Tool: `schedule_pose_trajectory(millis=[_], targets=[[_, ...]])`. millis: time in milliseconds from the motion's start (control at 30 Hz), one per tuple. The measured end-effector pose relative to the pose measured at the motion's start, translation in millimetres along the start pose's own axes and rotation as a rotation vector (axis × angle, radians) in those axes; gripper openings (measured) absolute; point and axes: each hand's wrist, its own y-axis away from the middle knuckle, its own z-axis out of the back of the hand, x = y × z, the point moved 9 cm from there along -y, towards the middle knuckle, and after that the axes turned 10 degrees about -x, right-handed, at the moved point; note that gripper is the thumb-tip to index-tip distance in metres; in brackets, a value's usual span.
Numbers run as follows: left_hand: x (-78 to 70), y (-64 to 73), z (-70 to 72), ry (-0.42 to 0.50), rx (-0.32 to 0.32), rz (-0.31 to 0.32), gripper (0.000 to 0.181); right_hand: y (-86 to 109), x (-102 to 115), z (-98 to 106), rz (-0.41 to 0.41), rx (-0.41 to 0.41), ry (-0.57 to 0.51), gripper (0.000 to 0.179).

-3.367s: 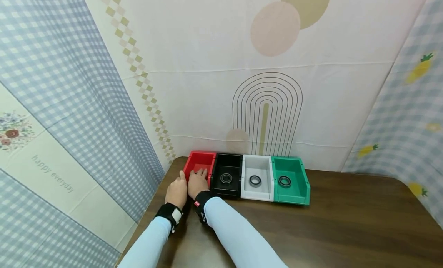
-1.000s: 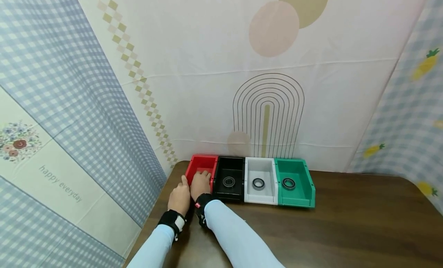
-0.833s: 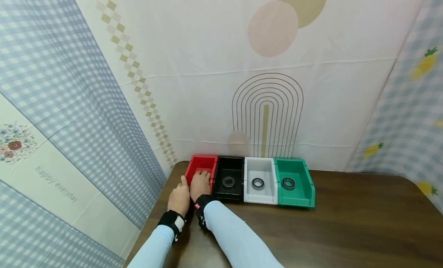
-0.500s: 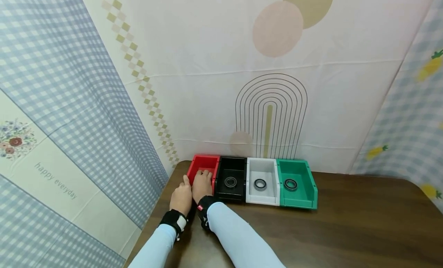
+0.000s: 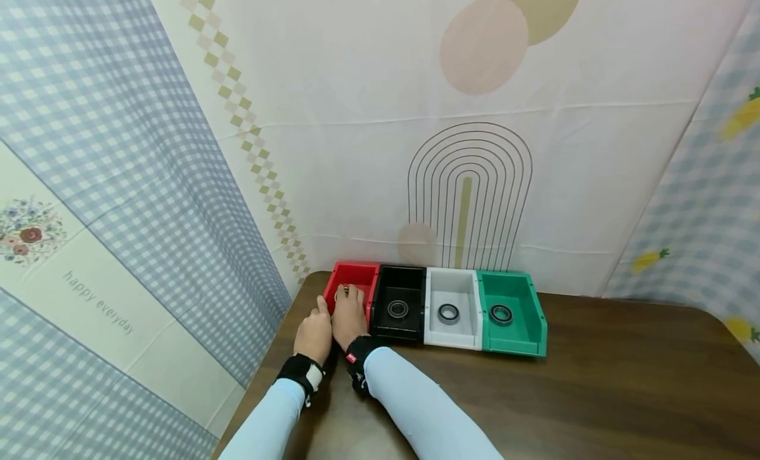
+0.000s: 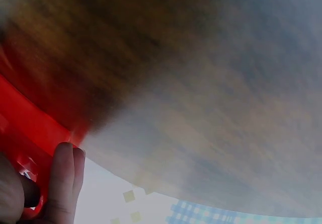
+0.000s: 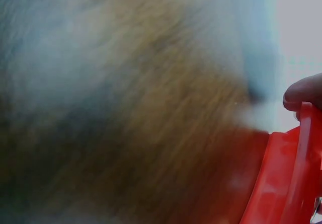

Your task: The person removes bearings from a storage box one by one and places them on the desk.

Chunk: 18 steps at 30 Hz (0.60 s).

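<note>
My left hand holds the left side of a red bin, with its index finger straight along the rim. In the left wrist view its fingers lie over the red bin's corner. My right hand reaches over the front of that bin with its fingertips bent down inside. A small ring-shaped metal piece, partly hidden, shows at those fingertips; it looks like a bearing. In the right wrist view only the red bin's side and one fingertip on its rim show clearly.
A black bin, a white bin and a green bin stand against the red one in a row. Each holds one bearing, such as the white bin's bearing. They stand on a brown wooden table before a cloth backdrop.
My right fingers, spread in the red bin at first, have drawn together, and a ring-shaped piece now shows at their tips. My left hand stays at the bin's side. The view shifts slightly.
</note>
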Motion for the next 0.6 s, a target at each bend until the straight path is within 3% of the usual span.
schedule_pose_trajectory(millis=[367, 600], targets=[[-0.4, -0.9, -2.4, -0.001, 0.011, -0.002, 0.046, -0.9, 1.6, 8.2, 0.019, 0.002, -0.027, 0.047], [-0.5, -0.3, -0.7, 0.016, 0.002, 0.002, 0.040, 1.3, 0.5, 6.0, 0.020, 0.061, -0.057, 0.051]])
